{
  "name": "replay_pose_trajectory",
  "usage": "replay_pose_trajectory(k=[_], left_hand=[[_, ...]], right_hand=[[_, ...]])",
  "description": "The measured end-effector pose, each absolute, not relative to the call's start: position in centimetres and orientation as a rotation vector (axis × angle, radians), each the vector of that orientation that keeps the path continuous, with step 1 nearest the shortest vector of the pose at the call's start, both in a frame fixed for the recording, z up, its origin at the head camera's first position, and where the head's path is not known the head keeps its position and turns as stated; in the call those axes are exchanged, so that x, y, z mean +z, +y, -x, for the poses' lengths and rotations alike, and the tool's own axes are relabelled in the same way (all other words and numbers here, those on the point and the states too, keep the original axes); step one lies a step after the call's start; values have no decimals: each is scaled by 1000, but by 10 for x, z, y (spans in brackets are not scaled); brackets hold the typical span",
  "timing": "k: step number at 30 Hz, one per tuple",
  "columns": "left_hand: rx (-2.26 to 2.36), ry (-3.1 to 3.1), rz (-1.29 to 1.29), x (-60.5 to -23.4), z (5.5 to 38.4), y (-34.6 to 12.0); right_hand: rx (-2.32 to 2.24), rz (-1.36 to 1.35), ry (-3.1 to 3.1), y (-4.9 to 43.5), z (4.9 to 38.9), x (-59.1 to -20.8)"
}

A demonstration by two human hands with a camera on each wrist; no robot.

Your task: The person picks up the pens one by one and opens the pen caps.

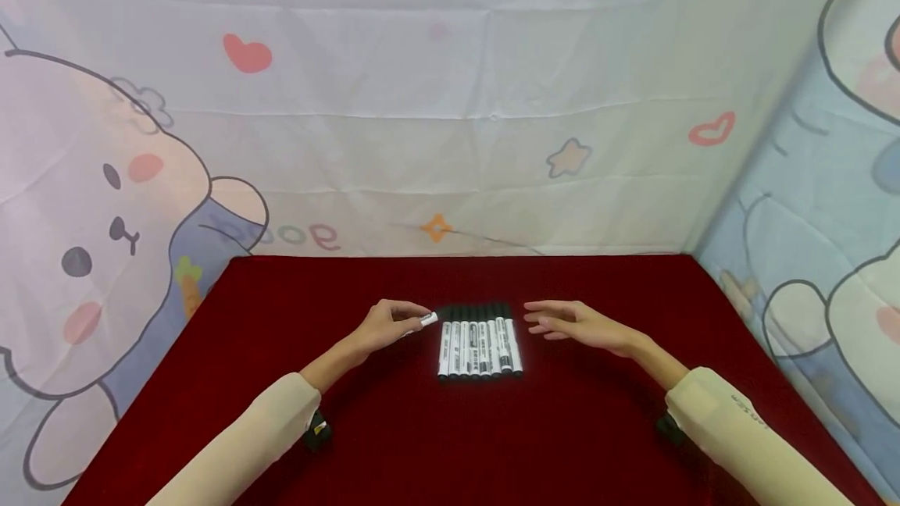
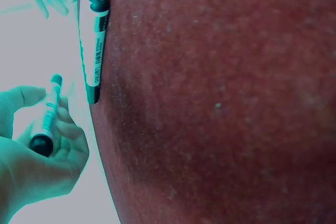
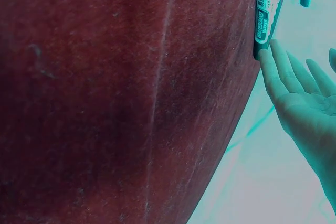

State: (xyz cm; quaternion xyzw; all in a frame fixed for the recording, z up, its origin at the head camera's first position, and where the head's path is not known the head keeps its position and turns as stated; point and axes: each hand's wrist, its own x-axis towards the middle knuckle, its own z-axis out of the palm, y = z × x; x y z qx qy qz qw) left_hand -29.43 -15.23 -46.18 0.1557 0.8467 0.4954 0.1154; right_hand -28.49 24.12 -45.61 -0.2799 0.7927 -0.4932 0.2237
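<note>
Between thumb and fingers, my left hand (image 1: pixel 383 326) pinches a whiteboard marker (image 2: pixel 48 114), white with dark ends, just left of a row of markers. Several white whiteboard markers (image 1: pixel 480 348) lie side by side in that row at the middle of the table, black caps toward the back. One marker (image 1: pixel 503 346) near the right end sits a little askew over its neighbours. On the row's right side is my right hand (image 1: pixel 583 325), holding nothing, fingers extended toward the markers. In the right wrist view its fingertips come close to the end of a marker (image 3: pixel 265 14).
A dark red cloth (image 1: pixel 337 428) covers the table. Behind it hangs a pale printed curtain (image 1: pixel 394 100) with hearts and a star, and similar printed cloth (image 1: pixel 794 225) closes the right side. Dark wrist devices (image 1: pixel 319 429) show beneath the cream sleeves (image 1: pixel 246 436).
</note>
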Motion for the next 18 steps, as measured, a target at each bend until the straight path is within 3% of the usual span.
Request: replay_pose_trajectory(k=[18], left_hand=[[1439, 2290, -746, -452, 303, -132]], right_hand=[[-1384, 770, 2157, 213, 295, -453]])
